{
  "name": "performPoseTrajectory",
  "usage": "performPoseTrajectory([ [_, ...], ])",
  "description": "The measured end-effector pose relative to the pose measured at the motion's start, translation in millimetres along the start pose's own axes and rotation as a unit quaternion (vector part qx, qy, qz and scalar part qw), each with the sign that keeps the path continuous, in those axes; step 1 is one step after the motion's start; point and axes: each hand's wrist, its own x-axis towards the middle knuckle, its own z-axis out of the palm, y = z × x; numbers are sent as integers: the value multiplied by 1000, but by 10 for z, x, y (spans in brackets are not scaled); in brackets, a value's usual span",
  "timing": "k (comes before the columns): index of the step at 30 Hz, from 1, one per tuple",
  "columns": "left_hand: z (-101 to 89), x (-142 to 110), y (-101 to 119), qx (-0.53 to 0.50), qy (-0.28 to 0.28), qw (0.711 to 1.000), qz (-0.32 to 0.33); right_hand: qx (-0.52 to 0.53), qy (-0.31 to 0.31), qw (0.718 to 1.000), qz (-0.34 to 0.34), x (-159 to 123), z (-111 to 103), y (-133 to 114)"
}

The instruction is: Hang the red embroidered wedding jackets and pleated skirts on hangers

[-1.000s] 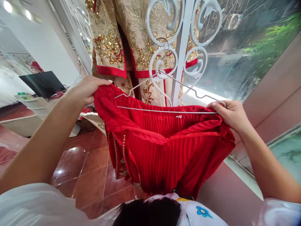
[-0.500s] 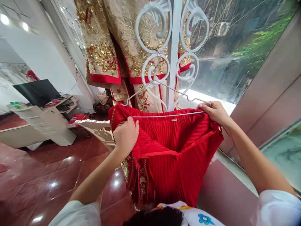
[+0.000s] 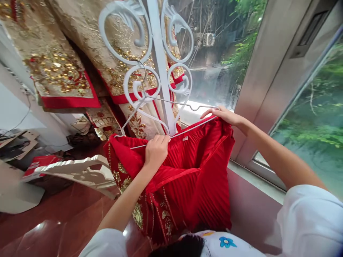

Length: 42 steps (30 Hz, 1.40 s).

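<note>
Shifted since the earlier frame: my left hand (image 3: 157,151), inward along the hanger (image 3: 195,126), clenched over bar and cloth; my right hand (image 3: 225,115) pinches the far corner. Even tension should limit bunching. Red garment (image 3: 211,178): pleated, gaping, before the white scrolled stand (image 3: 160,71).

Bright window (image 3: 211,64) daylight; floor (image 3: 77,210) glare; edges stretched.

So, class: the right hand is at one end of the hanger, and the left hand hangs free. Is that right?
The left hand isn't free: the head view shows it closed over the hanger bar, at the red garment. The rest stands.
</note>
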Motion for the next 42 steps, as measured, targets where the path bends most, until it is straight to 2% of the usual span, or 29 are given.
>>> performPoseTrajectory([
  [3,46,-14,-32,-4,89,995,37,-49,-90,995,-1,-5,-195,-18],
  [6,122,-34,-41,0,196,979,65,-112,-155,981,35,3,-374,-45],
  [9,171,-52,-26,-41,223,971,81,-130,-187,971,74,38,-514,-60],
  [13,198,-40,21,-26,179,982,59,-133,-145,976,97,88,-645,-94],
  [16,227,6,51,29,134,990,43,-142,-57,985,81,153,-736,-238],
  [19,254,57,62,40,76,996,26,-175,55,982,50,265,-810,-558],
  [22,262,89,60,45,6,999,-4,-246,109,963,7,324,-776,-966],
  [24,255,100,55,49,-19,998,-18,-345,120,931,-22,258,-646,-1187],
  [26,236,106,47,52,-30,998,-23,-478,120,869,-39,99,-451,-1299],
  [28,205,111,38,53,-43,997,-25,-569,94,816,-39,-97,-271,-1280],
  [29,185,114,34,51,-52,997,-25,-585,78,807,-32,-181,-212,-1229],
  [32,112,120,25,39,-84,995,-23,-573,68,815,52,-269,-184,-1022],
  [33,88,121,24,36,-94,995,-22,-576,77,809,89,-241,-203,-969],
  [35,46,124,26,36,-112,993,-21,-605,79,776,163,-137,-238,-931],
  [38,10,125,46,44,-130,990,-23,-648,49,723,234,-1,-269,-1052],
  [39,4,125,57,45,-134,990,-25,-647,40,721,244,17,-288,-1126],
  [40,1,124,70,45,-138,989,-26,-628,26,738,243,23,-316,-1207],
  [42,-6,123,99,43,-146,988,-25,-554,-3,807,206,20,-390,-1368],
])
